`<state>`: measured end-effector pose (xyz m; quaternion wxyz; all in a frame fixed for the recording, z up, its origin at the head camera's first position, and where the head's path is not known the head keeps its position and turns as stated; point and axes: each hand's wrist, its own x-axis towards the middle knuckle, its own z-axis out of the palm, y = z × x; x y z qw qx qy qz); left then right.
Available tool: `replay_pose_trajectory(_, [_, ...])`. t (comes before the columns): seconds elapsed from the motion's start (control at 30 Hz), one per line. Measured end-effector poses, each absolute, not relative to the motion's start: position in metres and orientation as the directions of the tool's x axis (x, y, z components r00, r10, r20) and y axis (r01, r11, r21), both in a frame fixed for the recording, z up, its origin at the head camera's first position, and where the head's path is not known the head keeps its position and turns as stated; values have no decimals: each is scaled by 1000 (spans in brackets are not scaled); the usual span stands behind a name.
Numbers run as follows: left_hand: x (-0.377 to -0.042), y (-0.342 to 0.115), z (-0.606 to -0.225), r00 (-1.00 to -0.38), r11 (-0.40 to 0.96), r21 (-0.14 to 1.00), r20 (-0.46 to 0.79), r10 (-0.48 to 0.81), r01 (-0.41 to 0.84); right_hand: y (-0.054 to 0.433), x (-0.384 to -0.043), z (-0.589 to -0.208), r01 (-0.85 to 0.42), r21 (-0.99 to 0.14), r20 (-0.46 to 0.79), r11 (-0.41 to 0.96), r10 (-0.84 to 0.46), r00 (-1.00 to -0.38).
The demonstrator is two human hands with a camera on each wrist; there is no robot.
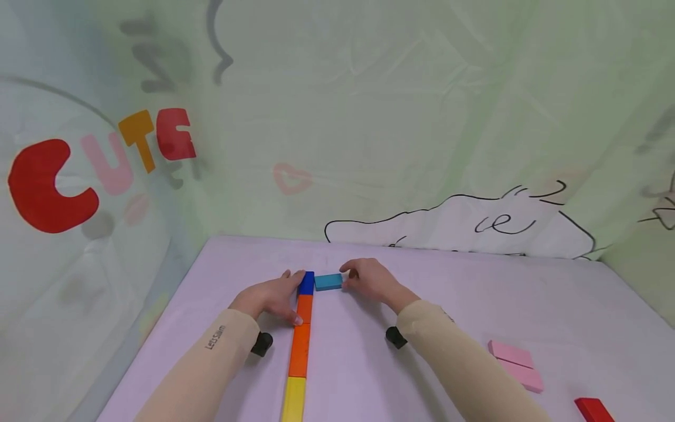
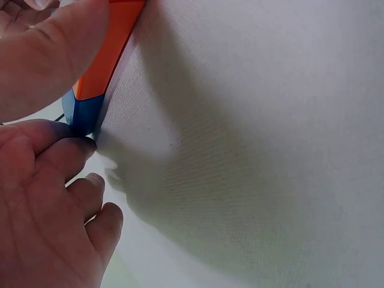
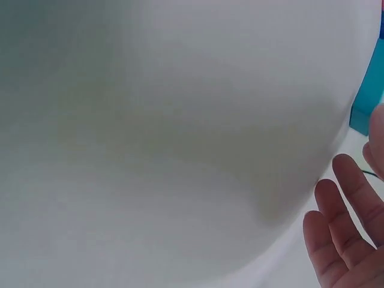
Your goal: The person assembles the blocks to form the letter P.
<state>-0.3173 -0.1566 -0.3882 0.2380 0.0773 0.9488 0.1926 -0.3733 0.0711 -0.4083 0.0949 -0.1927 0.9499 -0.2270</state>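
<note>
Rested the left hand point(image 1: 270, 296), loosely spread, against the blue block point(image 1: 307, 285) and the right hand point(image 1: 372, 279), relaxed, at the right end of the light-blue block point(image 1: 329, 282) lying just beside the blue.

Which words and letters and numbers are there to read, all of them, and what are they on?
"CUTE": big coloured letters on the left wall.
"LetsSlim": small print on the left sleeve.
Too small to read: a mark on the right sleeve.
Too blurred: grey shapes above "CUTE".
Not sure: black squiggles on the back wall look like "e" and "2", but may be just drawing.
No writing shows on the blocks.
</note>
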Motion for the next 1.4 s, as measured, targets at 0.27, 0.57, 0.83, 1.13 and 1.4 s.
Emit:
replay_pose_trajectory(0.27, [-322, -153, -390, -870, 914, 399, -426, 249, 66, 102, -365, -394, -319, -444, -116, 837, -406, -906])
replay_pose_trajectory(0.57, [-330, -156, -393, -868, 920, 382, -426, 256, 85, 170, -340, -368, -401, -428, -42, 810, -461, -886])
replay_pose_trajectory(0.83, [-333, -164, -398, -864, 916, 387, -421, 275, 103, 249, -305, -360, -363, -386, -3, 848, -394, -919])
replay_pose_trajectory(1.13, [-334, -174, -397, -866, 920, 375, -415, 277, 115, 320, -265, -371, -290, -355, -12, 889, -314, -949])
replay_pose_trajectory(1.4, [-331, -178, -394, -869, 920, 378, -417, 267, 101, 367, -228, -393, -74, -322, -119, 944, -118, -986])
